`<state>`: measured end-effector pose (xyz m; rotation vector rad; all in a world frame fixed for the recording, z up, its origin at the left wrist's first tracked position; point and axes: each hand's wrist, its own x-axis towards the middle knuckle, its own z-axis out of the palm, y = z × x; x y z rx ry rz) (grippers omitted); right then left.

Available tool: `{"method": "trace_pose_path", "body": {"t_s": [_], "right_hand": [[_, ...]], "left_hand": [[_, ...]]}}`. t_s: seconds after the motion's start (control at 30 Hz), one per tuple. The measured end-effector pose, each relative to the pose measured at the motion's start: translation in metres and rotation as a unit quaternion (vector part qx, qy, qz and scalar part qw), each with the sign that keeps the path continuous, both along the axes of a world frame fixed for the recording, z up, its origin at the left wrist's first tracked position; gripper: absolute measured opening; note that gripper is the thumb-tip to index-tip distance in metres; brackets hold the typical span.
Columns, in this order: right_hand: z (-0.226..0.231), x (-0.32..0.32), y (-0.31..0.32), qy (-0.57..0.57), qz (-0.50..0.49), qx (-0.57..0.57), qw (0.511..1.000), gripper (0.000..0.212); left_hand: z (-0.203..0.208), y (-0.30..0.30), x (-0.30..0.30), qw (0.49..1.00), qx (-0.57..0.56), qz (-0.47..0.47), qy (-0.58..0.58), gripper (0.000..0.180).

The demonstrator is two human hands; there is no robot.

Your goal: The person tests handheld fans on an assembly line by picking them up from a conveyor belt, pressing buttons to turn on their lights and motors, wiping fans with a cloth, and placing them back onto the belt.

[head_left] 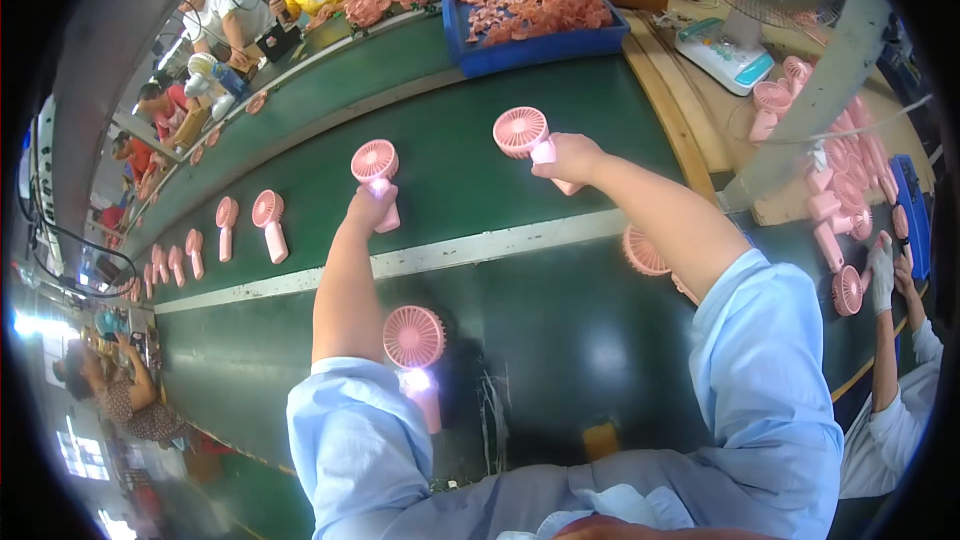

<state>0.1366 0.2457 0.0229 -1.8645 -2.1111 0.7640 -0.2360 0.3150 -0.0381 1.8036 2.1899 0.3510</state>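
My left hand is closed round the handle of a pink handheld fan over the far green lane. In my right hand, farther right, is a second pink handheld fan, gripped by its handle with the round grille tilted left. A light glows on each handle near my fingers. On the near lane, beside my left forearm, lies another pink fan with a bright light on its handle. Partly hidden under my right forearm is one more pink fan.
Several pink fans lie in a row to the left along the far lane. A pale divider strip separates the lanes. Behind stands a blue tray of pink parts. At right are piled fans, a metal post and a co-worker's gloved hand.
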Motion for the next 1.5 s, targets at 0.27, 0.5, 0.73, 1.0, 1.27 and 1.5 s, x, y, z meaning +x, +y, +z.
{"method": "trace_pose_path", "body": {"t_s": [0.27, 0.5, 0.73, 1.0, 1.27, 1.5], "right_hand": [[0.043, 0.028, -0.159, 0.539, 0.006, -0.04, 0.842, 0.038], [0.023, -0.011, -0.284, 0.686, -0.072, -0.089, 0.719, 0.03], [0.014, -0.029, -0.32, 0.707, -0.098, -0.076, 0.697, 0.028], [-0.012, -0.036, -0.339, 0.742, -0.163, -0.042, 0.649, 0.029], [-0.026, -0.032, -0.331, 0.716, -0.176, -0.069, 0.671, 0.024], [-0.024, -0.021, -0.33, 0.673, -0.161, -0.056, 0.72, 0.023]], "left_hand": [[0.078, -0.164, 0.049, 0.839, 0.053, -0.062, -0.538, 0.048], [0.092, -0.339, 0.096, 0.666, 0.006, -0.078, -0.741, 0.029], [0.065, -0.379, 0.154, 0.575, -0.021, -0.098, -0.812, 0.027], [0.045, -0.385, 0.17, 0.562, -0.062, -0.101, -0.819, 0.027], [0.03, -0.38, 0.17, 0.578, -0.103, -0.097, -0.804, 0.031], [0.02, -0.376, 0.17, 0.619, -0.1, -0.094, -0.774, 0.029]]}}
